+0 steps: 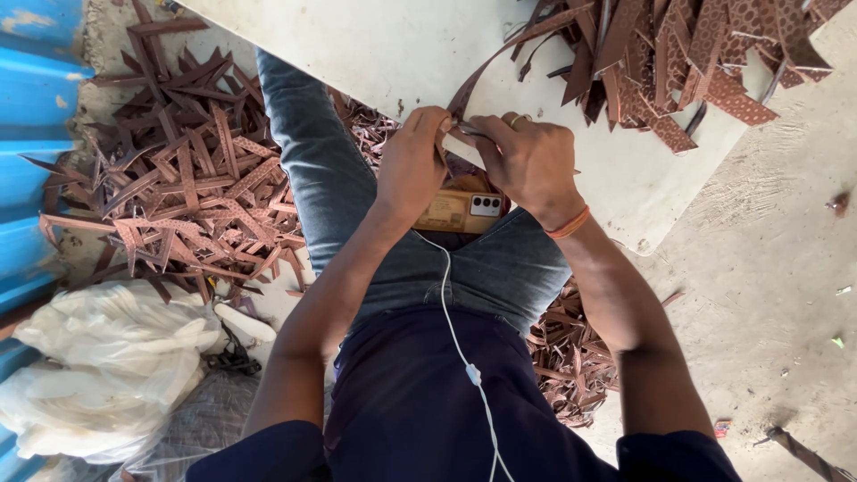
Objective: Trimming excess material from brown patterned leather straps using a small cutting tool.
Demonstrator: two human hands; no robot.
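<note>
Both hands meet at the near edge of the white counter (625, 178). The left hand (412, 161) and right hand (528, 161) have their fingers pinched shut on one brown strip (500, 58), which runs up and away from them. Beyond the fingers, up and to the right, lies a strip pile (696, 54). Just below them a phone (464, 211) rests on the lap, its white cable (455, 339) trailing down. Left of them, scraps (187, 187) cover the floor (768, 295) beside white bags (107, 357) and a blue wall (31, 134).

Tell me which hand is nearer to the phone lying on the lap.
Left. The left hand is right above the phone, its wrist beside the phone's left end. The right hand sits up and to the right, working the brown strip at the board's edge.
</note>
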